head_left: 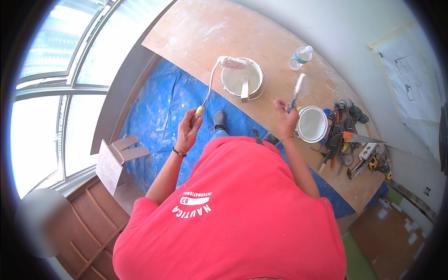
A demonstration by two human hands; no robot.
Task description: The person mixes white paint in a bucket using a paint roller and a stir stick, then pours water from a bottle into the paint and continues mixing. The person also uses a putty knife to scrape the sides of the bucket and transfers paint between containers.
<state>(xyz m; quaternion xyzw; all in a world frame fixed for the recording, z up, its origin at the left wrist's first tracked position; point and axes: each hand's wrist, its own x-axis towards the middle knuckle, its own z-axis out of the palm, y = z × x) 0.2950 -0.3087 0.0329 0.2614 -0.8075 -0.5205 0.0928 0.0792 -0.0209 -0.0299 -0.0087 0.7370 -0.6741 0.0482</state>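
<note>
Left grip [188,131] closed on roller [232,62] handle, wet head beyond over pail [242,80]. Right grip [284,119] closed around brush [296,92]. Likely light, stiff, drippy; best held low on handles.

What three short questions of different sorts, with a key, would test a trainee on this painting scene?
1. True or false: the left hand holds a paint roller over the open paint bucket.
2. Multiple choice: what does the right hand hold? A) a hand saw B) a paintbrush C) a water bottle
3. Fill in: the plank lies over a ____ tarp.

Key
1. True; the roller's head sits at the bucket's rim.
2. B; the water bottle stands apart on the plank, and the saw lies among the tools beside the smaller white bucket.
3. Blue.
</note>
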